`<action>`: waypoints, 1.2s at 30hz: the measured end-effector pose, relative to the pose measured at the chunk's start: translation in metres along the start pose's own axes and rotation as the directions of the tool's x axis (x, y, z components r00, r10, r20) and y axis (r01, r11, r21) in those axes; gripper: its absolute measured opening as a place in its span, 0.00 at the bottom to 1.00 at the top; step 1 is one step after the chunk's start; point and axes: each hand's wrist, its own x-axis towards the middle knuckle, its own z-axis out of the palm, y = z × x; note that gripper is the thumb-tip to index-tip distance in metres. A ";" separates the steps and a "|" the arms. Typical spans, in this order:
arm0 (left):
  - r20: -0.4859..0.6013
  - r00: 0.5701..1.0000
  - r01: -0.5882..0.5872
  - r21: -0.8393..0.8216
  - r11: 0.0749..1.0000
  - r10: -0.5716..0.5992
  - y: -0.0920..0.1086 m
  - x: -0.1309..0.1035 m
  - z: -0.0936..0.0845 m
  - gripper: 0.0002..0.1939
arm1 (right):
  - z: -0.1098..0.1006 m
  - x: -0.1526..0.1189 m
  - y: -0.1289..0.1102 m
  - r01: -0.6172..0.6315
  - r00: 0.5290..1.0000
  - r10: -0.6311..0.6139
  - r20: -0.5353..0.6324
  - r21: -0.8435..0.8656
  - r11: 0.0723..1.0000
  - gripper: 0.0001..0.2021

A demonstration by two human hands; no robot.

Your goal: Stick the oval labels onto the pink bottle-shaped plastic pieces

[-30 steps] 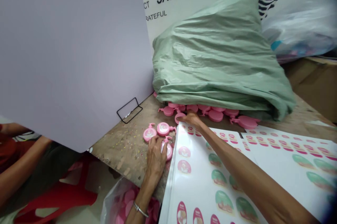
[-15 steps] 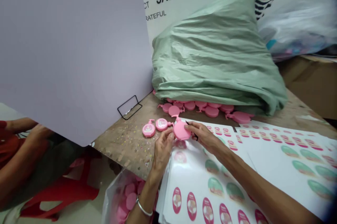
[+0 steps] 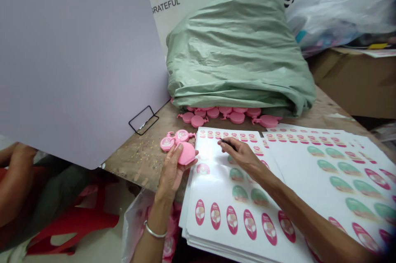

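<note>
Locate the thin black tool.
In the head view, just right of centre, the tool is in the right hand, over the left stack of sticker sheets, right of the pink container in the left hand.

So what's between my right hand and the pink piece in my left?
The head view shows the sticker sheet, left fingertips against the pink piece, and a dark tool in the right hand.

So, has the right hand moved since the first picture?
Yes: the right hand has moved away from the green bag, toward the person, over the sheet.
</note>
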 end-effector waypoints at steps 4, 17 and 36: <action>0.044 0.998 0.052 0.021 0.998 -0.053 0.002 -0.009 -0.009 0.25 | -0.002 -0.007 0.007 -0.045 0.998 0.047 0.046 -0.030 0.999 0.22; 0.187 0.972 0.139 0.041 0.989 -0.144 -0.016 -0.025 0.006 0.25 | 0.028 -0.025 -0.004 -0.141 0.959 0.102 0.264 0.132 0.981 0.20; 0.024 1.000 0.005 0.148 0.989 -0.009 0.000 0.014 -0.002 0.24 | 0.021 -0.014 0.005 0.098 0.989 -0.140 -0.053 -0.475 0.874 0.10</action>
